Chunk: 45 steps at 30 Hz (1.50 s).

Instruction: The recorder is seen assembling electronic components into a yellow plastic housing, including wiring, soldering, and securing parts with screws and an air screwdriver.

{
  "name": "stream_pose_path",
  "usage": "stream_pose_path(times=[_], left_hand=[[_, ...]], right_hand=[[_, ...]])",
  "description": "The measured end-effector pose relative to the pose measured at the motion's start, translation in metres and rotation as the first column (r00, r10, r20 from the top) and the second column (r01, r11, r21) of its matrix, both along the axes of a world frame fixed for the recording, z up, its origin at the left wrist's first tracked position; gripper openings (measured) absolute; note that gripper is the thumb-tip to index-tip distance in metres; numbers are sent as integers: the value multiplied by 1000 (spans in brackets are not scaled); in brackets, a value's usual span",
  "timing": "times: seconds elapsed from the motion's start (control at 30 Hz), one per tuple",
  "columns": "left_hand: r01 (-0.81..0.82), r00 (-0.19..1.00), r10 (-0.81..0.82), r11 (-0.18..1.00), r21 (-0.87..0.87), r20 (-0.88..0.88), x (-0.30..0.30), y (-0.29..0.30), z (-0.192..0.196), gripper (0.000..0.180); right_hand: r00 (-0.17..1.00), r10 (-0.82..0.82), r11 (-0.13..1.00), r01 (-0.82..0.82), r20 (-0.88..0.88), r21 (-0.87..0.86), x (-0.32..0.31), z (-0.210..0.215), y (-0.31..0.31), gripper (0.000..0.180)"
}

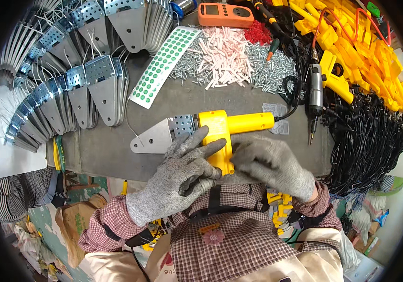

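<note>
Yellow housing [225, 134] gripped by both gloved hands, left [189, 164] and right [269, 162]. Plate [157, 136] touching its left end. Screwdriver [315, 96] lying well right of it.

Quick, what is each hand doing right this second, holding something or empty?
Left hand: closed on the stand of the yellow tool housing.
Right hand: fingers curled, pressing against the same housing; a full grip cannot be told.

both gloved hands, left hand [182, 171] and right hand [272, 164], grip a yellow tool housing [225, 129].
</note>
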<state>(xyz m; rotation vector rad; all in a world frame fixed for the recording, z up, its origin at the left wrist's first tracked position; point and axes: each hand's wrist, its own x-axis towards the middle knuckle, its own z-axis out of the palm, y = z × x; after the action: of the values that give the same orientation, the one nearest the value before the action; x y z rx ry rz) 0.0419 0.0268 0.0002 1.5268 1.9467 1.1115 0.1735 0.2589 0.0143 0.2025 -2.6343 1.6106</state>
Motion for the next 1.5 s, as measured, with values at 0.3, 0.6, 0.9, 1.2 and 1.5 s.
stream_pose_path(times=[0.3,0.6,0.9,1.2,1.5], left_hand=[[153,725,-113,988,-1,-679,0,-14,-20,36],[-363,852,114,832,-419,-511,-105,89,5,20],[-235,864,-172,694,-681,-473,-123,48,69,35],[-454,791,306,874,-174,-529,-127,79,-13,43],[-430,858,365,895,-116,-363,-132,91,-5,19]], right_hand=[[985,169,957,-174,40,234,14,3,-1,28],[918,59,823,178,-393,540,-128,21,47,27],[989,22,764,75,-143,641,-181,-7,62,26],[984,54,762,68,-168,644,-202,-33,33,24],[968,-105,786,221,-228,577,-202,-15,49,18]])
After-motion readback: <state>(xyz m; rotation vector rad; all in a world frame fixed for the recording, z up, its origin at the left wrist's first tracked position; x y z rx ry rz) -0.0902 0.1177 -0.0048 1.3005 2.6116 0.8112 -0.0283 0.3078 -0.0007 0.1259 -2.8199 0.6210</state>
